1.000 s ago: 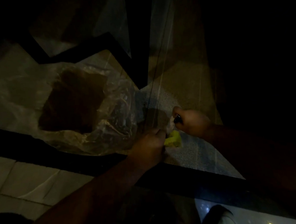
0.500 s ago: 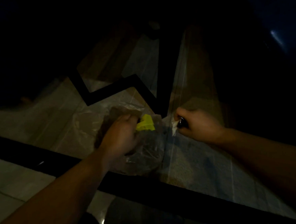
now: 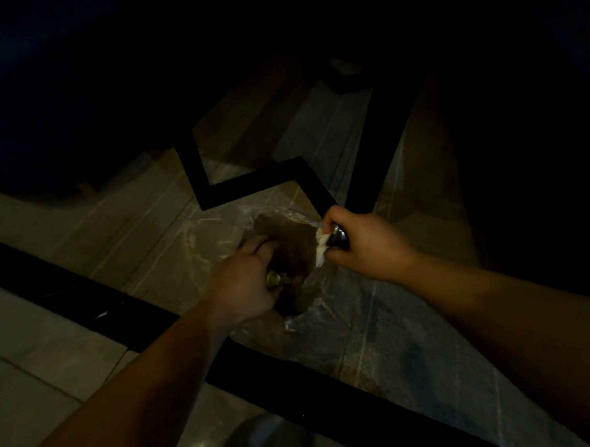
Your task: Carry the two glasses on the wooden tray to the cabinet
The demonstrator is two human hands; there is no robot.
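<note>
Step in hand: side business, not carrying. Left hand (image 3: pixel 245 287) closed on a yellowish scrap (image 3: pixel 274 278) inside a clear plastic bag (image 3: pixel 299 257). Right hand (image 3: pixel 363 245) fisted around white tissue (image 3: pixel 320 247) and something dark. Glasses, tray, cabinet — none visible. Next, likely: free both hands, locate tray.

Single head cam, wide-angle, pitched steeply down and forward. Both forearms enter from the bottom edge, left hand (image 3: pixel 242 287) and right hand (image 3: pixel 363 243) near frame centre, close range. Looks through a glass tabletop with a black frame (image 3: pixel 85 299) onto the tiled floor (image 3: pixel 38 373). Very dim; upper third is black. No second view, so no overlap.
</note>
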